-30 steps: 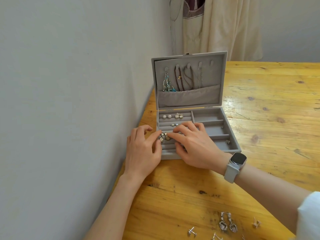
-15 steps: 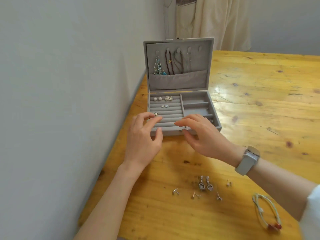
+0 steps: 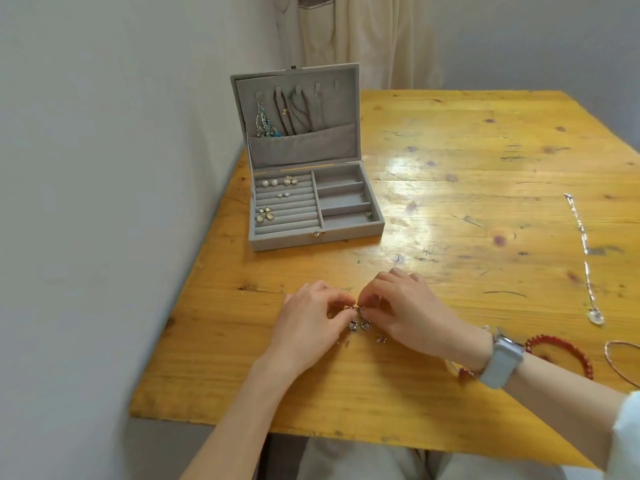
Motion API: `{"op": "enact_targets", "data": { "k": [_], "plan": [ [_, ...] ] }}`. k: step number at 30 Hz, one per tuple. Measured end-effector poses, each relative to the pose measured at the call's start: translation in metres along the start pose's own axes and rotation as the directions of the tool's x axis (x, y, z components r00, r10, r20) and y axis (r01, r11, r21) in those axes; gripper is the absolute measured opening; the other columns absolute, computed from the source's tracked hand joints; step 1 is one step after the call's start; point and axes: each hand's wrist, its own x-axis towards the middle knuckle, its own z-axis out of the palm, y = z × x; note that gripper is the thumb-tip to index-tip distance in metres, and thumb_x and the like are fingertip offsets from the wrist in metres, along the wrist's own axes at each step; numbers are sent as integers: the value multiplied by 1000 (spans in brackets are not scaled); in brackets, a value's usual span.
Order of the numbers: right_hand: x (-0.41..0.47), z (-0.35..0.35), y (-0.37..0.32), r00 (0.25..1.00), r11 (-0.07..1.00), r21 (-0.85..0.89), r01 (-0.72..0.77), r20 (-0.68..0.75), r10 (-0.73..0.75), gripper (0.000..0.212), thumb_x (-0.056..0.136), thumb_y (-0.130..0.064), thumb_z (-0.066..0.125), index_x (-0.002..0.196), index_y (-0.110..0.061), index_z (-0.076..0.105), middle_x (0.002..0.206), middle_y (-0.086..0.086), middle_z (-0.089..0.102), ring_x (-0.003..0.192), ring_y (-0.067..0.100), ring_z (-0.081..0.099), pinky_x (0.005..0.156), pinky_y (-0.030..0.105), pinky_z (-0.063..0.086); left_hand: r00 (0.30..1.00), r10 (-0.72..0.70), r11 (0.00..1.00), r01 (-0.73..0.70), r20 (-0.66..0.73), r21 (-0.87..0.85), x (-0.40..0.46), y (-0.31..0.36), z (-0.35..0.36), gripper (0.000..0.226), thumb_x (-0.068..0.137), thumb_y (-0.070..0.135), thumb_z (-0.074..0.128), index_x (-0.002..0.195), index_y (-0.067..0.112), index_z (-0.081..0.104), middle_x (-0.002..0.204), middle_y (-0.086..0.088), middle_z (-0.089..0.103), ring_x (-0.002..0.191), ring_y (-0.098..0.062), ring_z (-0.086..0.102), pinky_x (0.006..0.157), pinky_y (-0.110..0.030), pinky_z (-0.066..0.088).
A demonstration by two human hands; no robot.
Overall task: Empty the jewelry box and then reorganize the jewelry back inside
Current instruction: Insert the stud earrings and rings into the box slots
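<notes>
Both hands meet near the wooden table's (image 3: 450, 168) front edge: left hand (image 3: 308, 323) and right hand (image 3: 412, 313) each pinch the drop earrings (image 3: 360, 322) between fingertips. Jewelry box (image 3: 346, 233) stands open behind, well apart, earrings seated in its ring rolls.

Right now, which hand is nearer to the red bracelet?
Right. The right hand is just left of the red bracelet; the left hand lies farther left.
</notes>
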Motion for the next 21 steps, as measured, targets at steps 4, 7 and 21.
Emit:
{"op": "enact_targets", "data": {
  "k": [4,7,21],
  "plan": [
    [-3,2,-4,1000,1000,11,-13,-10,13,6,87,-28,55,91,-24,59,87,-13,52,85,8,37,81,28,26,1000,-4,1000,4,-14,10,-1,1,2,8,83,28,64,89,26,69,85,14,54,81,-6,48,90,-35,41],
    [-3,-2,-5,998,988,148,-39,-39,45,4,85,-18,57,85,-18,60,76,-17,52,82,11,43,80,27,32,996,-34,993,25,-81,-114,-1,1,0,7,82,20,65,80,26,67,80,14,62,69,1,53,72,-11,41],
    [73,-44,-21,964,960,277,28,-263,48,19,89,-5,52,100,-7,67,92,0,64,73,3,52,71,6,42,934,-104,956,-2,-343,-295,55,-17,-78,13,82,14,65,79,27,65,76,13,66,71,2,60,65,-10,45]
  ]
}}
